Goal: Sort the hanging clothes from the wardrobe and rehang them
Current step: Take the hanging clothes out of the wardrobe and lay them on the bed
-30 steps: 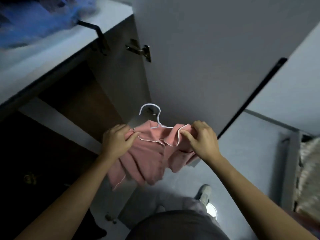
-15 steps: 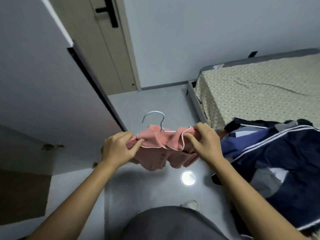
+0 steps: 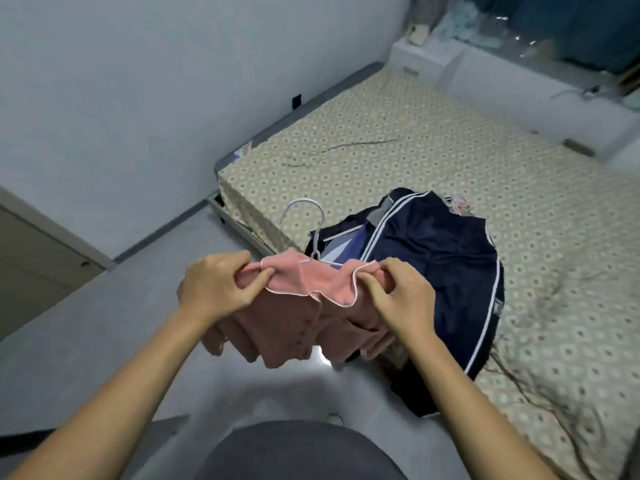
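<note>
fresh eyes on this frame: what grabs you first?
The pink garment at centre frame, on a white hanger, held up by both shoulders: the left hand and the right hand each pinch one end. Just behind it, a navy jacket with white stripes lies heaped on the near edge of the patterned bed, which fills the right side of the view.

Both forearms extended forward, left hand (image 3: 216, 285) and right hand (image 3: 398, 299) fingers curled, each grip pinching cloth
</note>
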`<state>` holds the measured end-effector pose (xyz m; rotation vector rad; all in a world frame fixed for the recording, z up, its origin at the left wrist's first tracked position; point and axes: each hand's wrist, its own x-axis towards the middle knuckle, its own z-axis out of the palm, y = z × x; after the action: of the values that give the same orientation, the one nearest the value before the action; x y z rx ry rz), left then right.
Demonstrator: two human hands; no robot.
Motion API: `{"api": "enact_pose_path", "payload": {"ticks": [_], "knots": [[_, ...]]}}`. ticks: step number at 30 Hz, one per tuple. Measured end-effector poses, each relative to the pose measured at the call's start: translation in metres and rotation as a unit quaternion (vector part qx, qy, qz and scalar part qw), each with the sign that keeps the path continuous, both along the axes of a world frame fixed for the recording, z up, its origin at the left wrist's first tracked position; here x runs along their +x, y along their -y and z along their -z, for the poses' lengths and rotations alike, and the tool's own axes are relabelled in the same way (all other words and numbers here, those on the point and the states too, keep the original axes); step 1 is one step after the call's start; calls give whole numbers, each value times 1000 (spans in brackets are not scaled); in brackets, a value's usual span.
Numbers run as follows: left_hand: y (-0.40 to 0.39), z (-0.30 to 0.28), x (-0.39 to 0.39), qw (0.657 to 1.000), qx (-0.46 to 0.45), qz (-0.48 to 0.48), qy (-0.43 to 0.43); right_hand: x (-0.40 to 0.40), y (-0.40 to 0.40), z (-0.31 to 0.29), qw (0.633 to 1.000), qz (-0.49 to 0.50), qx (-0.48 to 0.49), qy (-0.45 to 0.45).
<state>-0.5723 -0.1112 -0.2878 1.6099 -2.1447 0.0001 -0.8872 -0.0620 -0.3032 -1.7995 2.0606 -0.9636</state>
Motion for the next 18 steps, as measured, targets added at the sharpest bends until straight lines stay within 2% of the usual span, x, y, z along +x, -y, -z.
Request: {"api": "enact_pose_path", "payload": {"ticks": [5,10,14,18], "knots": [[102,5,-93,990,24,137,-15,-72,21,11,990,136,15,17],[203,21,-191,960,69,271,-17,-139,57,11,969,244,34,-14],[268,24,-266,934,90,346,-9,-193,92,3,950,309,36,-25],[318,30,-341,919,102,381,-4,-252,124,11,936,344,56,-40]]}}
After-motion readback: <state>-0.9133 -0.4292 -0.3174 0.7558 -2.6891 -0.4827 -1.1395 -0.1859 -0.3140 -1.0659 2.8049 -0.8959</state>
